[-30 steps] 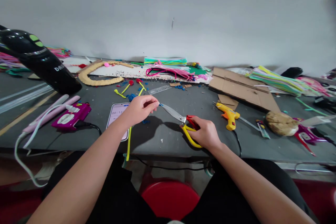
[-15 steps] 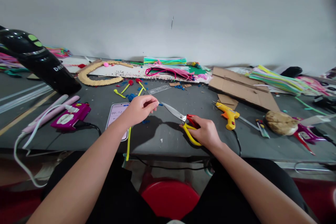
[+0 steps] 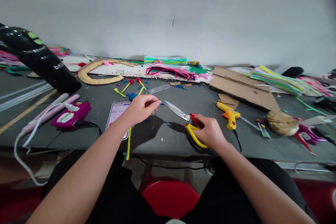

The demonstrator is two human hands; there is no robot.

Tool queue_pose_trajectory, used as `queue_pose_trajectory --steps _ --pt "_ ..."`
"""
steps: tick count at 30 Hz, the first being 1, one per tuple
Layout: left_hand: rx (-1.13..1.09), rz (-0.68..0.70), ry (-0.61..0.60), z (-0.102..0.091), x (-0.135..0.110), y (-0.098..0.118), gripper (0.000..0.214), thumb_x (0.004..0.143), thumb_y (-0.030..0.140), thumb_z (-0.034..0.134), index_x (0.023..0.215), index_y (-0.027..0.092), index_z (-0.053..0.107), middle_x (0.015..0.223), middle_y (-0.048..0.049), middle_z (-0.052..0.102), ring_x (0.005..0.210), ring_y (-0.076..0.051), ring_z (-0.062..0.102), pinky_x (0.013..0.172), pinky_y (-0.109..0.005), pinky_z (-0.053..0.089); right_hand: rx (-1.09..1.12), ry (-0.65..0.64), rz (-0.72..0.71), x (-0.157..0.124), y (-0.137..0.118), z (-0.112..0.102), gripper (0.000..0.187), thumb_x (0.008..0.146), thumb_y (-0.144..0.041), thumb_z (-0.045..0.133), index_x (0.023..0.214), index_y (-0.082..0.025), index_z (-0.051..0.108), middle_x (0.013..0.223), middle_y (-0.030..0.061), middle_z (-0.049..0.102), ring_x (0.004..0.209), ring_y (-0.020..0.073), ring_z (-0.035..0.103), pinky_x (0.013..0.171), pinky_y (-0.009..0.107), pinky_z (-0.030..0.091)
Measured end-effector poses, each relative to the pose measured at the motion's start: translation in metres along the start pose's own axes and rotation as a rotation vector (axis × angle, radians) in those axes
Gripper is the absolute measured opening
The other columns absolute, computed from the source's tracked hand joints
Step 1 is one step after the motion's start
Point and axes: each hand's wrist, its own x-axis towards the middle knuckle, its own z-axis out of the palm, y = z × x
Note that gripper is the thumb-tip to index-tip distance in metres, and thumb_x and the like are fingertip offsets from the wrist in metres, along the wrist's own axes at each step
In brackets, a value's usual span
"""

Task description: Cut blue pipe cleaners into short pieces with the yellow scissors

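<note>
My left hand (image 3: 145, 107) is closed in a pinch, and the short end of a thin blue pipe cleaner (image 3: 162, 104) sticks out to the right of its fingertips. The fingers hide the rest of that piece. In my right hand (image 3: 210, 130) are scissors (image 3: 178, 110) with red and yellow handles, their blades pointing up and left, the tips close to the blue end. Behind my left hand lies a small heap of blue clippings (image 3: 131, 96). Under the left forearm, a phone (image 3: 115, 111) showing a timer is partly covered, and a yellow pipe cleaner (image 3: 128, 143) overhangs the table edge.
A yellow glue gun (image 3: 229, 113) lies to the right, before cardboard (image 3: 245, 89). Left stand a black vacuum-like device (image 3: 56, 66) and a purple corded tool (image 3: 72, 114). Pipe-cleaner bundles (image 3: 165, 60), a ruler (image 3: 159, 89) and a tan curved piece (image 3: 89, 77) lie farther back.
The scissors and my right hand have shifted slightly right. The scissor blades look closer together. My left hand still pinches the blue piece, almost in the same place.
</note>
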Motion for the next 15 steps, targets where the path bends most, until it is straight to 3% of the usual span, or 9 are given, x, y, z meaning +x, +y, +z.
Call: queue_pose_trajectory --steps 15 --pt "-0.014 0.002 -0.017 0.0003 0.0000 0.0033 0.027 0.093 0.040 0.058 0.086 0.017 0.068 0.074 -0.0028 0.069 0.062 -0.012 0.063 0.059 -0.024 0.049 -0.112 0.008 -0.050 -0.0006 0.0063 0.0035 0.033 0.081 -0.052 0.065 0.076 -0.020 0.064 0.062 -0.0001 0.056 0.056 0.0131 0.042 0.057 0.027 0.029"
